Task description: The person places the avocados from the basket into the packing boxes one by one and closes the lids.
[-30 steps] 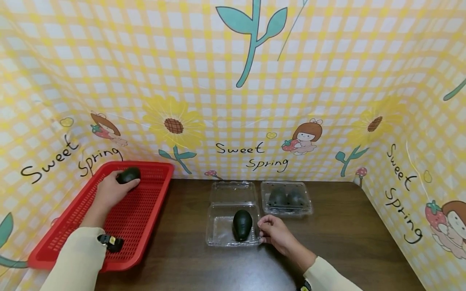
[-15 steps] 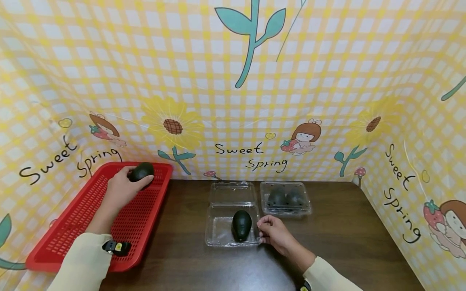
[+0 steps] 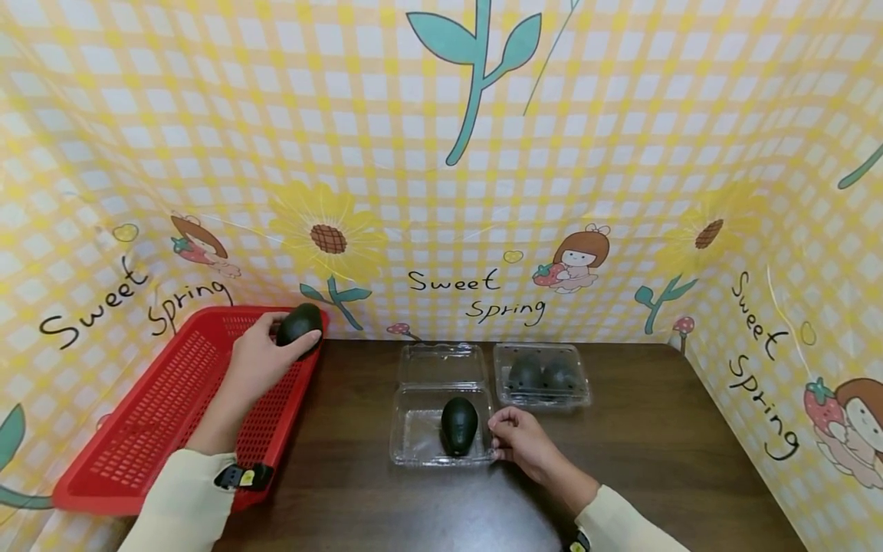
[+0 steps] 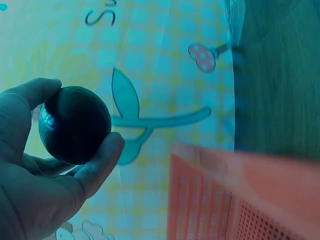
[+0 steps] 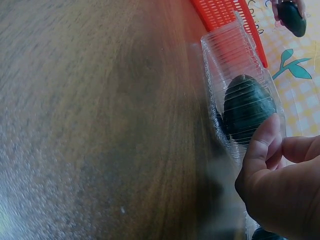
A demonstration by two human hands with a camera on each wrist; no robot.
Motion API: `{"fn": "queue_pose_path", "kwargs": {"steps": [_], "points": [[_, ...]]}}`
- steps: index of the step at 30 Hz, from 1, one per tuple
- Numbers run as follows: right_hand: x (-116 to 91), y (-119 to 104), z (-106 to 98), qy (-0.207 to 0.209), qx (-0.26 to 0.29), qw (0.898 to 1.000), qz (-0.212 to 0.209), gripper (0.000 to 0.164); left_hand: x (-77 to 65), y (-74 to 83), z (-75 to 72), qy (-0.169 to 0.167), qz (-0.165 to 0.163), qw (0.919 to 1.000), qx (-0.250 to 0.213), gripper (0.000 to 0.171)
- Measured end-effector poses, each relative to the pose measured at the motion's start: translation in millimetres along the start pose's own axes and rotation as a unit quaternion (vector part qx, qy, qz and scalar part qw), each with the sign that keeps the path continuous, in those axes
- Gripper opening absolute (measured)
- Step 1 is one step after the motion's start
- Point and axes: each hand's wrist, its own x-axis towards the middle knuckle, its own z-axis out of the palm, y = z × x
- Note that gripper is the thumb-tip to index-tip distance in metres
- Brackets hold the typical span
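Observation:
My left hand [image 3: 257,360] grips a dark green avocado [image 3: 300,325] above the far right corner of the red basket [image 3: 141,429]. In the left wrist view, thumb and fingers curl round this avocado [image 4: 75,125], clear of the basket rim. A clear plastic clamshell box [image 3: 421,437] stands with its lid folded back on the table. One avocado [image 3: 459,426] lies in its right half. At the box's right side, my right hand [image 3: 526,445] pinches the edge; the right wrist view shows the thumb [image 5: 262,142] against the clear wall.
A closed clear box [image 3: 541,398] with dark avocados in it stands behind my right hand. The brown wooden table [image 3: 655,445] carries both boxes. Yellow checked cloth [image 3: 441,199] walls the back and sides.
My left hand has carried the avocado to the right across the basket, as far as its far right corner. The right hand and the boxes have stayed in place.

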Motion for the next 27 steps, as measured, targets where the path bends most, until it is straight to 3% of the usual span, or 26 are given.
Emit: {"fn": "queue_pose_path", "kwargs": {"steps": [13,27], "points": [[2.1,0.6,-2.5,0.0,0.007,1.0,-0.004,0.006,-14.2,18.6,43.4,-0.021,0.003,0.9995,-0.022,0.084],[-1.0,1.5,-1.0,0.005,0.006,1.0,-0.002,0.01,-33.1,28.9,90.5,-0.066,0.014,0.9959,-0.06,0.072]]}}
